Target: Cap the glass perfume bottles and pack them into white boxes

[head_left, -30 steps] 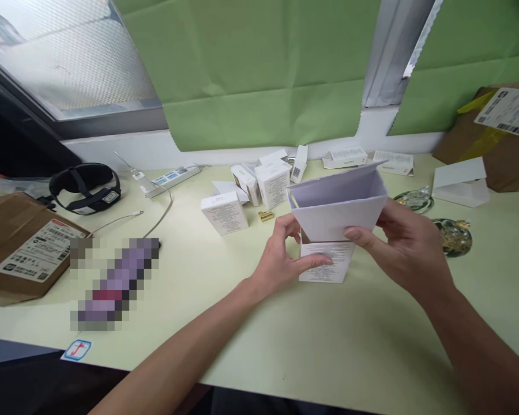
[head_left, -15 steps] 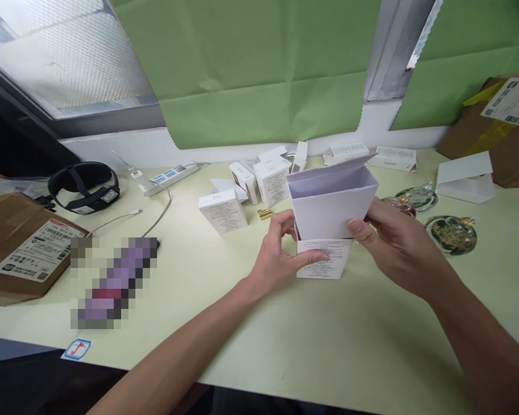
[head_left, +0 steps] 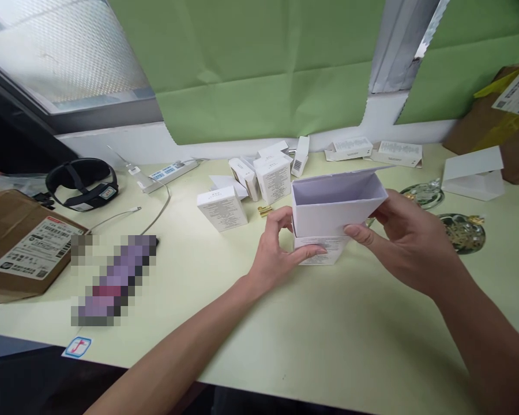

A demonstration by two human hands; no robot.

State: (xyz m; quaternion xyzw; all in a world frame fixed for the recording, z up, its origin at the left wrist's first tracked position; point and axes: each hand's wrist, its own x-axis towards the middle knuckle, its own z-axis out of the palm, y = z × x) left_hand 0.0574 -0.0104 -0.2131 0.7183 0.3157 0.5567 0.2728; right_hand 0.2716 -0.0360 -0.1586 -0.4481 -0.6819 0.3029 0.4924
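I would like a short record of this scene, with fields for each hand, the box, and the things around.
left hand: holds the printed lower part of the box
right hand: holds the open white sleeve above it
table: pale green
behind the hands: small white boxes, a gold clip
left side: cardboard parcel, black strap, power strip
right side: glass items

left hand (head_left: pixel 279 248) grips printed box (head_left: pixel 322 249) | right hand (head_left: pixel 404 245) holds white sleeve (head_left: pixel 335 207) (open top) | pale table (head_left: pixel 328 334)
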